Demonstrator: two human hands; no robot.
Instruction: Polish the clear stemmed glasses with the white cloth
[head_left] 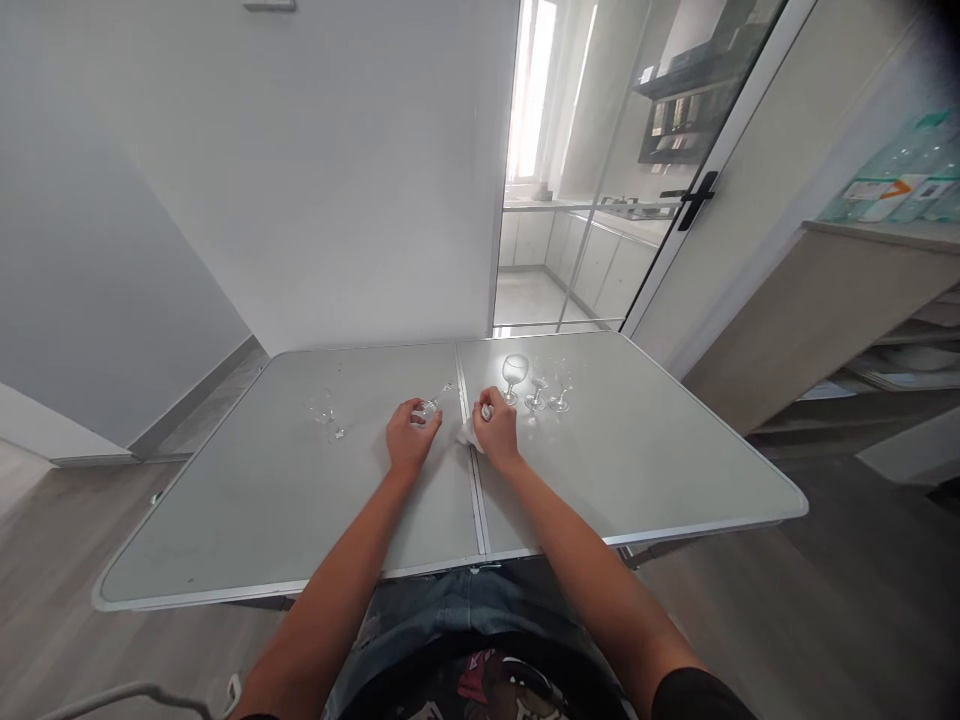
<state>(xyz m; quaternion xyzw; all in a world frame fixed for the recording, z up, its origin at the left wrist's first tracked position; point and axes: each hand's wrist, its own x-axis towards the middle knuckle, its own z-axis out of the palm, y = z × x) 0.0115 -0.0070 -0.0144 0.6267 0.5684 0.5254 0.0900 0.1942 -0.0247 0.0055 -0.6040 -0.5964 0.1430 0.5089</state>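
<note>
My left hand (411, 432) is wrapped round the bowl of a clear stemmed glass (429, 409), which lies tilted with its stem and foot pointing up and to the right. Close by on the right, my right hand (496, 425) grips a crumpled white cloth (469, 434), part of it hanging below the fingers. Just beyond that hand a round-bowled stemmed glass (514, 372) stands upright. Two smaller stemmed glasses, one nearer (535, 392) and one further right (560, 391), are beside it. Another clear glass (323, 410) is on the left half, its outline faint and its pose unclear.
The grey-topped folding table (600, 470) has a metal seam down its middle and a metal rim. A white wall (360, 200) and a glazed door (577, 250) stand behind it. Plastic bottles (900, 180) sit on a shelf unit at the right.
</note>
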